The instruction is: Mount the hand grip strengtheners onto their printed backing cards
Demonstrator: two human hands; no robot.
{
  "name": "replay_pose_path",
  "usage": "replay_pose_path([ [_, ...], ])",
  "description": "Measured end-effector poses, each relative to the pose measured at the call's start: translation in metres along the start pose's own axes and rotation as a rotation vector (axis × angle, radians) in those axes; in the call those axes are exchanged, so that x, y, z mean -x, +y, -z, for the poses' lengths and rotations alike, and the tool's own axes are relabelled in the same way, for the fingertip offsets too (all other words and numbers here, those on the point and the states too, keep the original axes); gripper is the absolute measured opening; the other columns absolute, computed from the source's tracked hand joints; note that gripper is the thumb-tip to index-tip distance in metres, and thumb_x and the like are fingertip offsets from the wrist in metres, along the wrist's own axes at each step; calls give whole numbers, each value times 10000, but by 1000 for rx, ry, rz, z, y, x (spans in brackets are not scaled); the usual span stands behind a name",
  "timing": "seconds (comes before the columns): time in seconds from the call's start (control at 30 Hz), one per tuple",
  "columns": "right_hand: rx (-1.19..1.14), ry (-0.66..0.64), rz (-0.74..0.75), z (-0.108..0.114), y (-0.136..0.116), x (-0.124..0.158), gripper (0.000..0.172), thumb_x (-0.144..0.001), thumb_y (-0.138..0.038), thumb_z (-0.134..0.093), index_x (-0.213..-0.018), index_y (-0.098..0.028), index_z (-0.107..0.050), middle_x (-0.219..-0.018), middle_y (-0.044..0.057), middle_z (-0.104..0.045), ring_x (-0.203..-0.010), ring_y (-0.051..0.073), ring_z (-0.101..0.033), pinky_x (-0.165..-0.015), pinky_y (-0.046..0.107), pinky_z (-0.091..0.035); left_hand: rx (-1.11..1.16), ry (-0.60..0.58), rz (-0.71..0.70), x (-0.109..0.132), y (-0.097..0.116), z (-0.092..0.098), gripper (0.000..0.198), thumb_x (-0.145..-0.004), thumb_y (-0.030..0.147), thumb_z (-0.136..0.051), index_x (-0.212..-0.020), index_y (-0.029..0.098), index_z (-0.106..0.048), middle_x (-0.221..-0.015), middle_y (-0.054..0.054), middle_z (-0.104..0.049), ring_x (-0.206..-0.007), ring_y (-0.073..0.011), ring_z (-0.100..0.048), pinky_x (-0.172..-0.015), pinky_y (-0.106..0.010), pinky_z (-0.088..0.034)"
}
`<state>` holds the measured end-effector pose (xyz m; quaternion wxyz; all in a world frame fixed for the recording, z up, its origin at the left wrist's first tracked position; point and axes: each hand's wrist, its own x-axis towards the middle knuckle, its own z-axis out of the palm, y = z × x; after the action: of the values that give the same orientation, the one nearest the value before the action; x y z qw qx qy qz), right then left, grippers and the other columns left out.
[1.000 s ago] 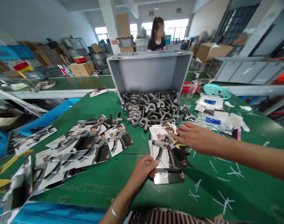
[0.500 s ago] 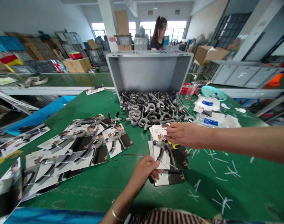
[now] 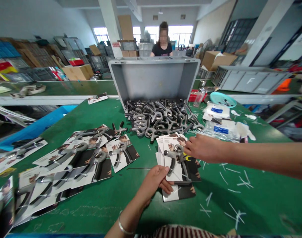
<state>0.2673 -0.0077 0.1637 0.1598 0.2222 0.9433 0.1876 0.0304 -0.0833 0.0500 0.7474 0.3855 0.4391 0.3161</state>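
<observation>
My left hand (image 3: pixel 156 181) pinches the lower left edge of a printed backing card (image 3: pixel 177 174), its fingers tucked under. Fastened on this card is a grey and black spring hand grip (image 3: pixel 172 162). More cards (image 3: pixel 174 195) lie beneath it in a small stack. My right hand (image 3: pixel 199 148) is closed at the card's upper right, beside the hand grip. A yellow tool (image 3: pixel 187 158) shows just below its fingers; most of it is hidden, so its exact kind is unclear.
A grey crate (image 3: pixel 156 79) tipped on its side spills a heap of hand grips (image 3: pixel 161 119). Carded hand grips (image 3: pixel 91 167) overlap at left. White plastic strips (image 3: pixel 237 211) litter the right. Plastic bags (image 3: pixel 220 127) and a turquoise basin (image 3: pixel 222 99) sit beyond. A person (image 3: pixel 163 48) stands behind the crate.
My right hand has moved slightly right and down, away from the top of the card. The left hand keeps its hold. The person behind the crate has turned to face forward.
</observation>
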Motion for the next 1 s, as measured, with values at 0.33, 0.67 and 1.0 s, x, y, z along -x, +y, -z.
replay_pose_path([
  [0.33,-240,15,-153,-22,-4,30,266,-745,-21,-530,-954,-144,-639,-714,77,-621,-534,156,-477,-505,328,-267,-62,-180,27,-16,8,-14,436,-796,527,-674,-946,176,-462,-618,-89,-723,-501,-250,-711,-492,-314,-575],
  [0.67,-260,105,-3,-18,26,39,231,-800,-54,-578,-977,-200,-607,-820,59,-643,-670,179,-556,-578,312,-372,5,-128,-63,-8,5,-13,378,-806,461,-689,-923,157,-498,-745,-88,-729,-599,-251,-726,-491,-325,-580],
  [1.0,-1046,152,-778,-35,-107,50,506,-935,-501,-483,-1374,-250,-478,-1359,107,-588,-1137,290,-633,-956,449,-522,304,309,-483,2,16,-30,415,-823,380,-709,-1144,177,-543,-1028,-94,-733,-832,-217,-730,-778,-352,-569],
])
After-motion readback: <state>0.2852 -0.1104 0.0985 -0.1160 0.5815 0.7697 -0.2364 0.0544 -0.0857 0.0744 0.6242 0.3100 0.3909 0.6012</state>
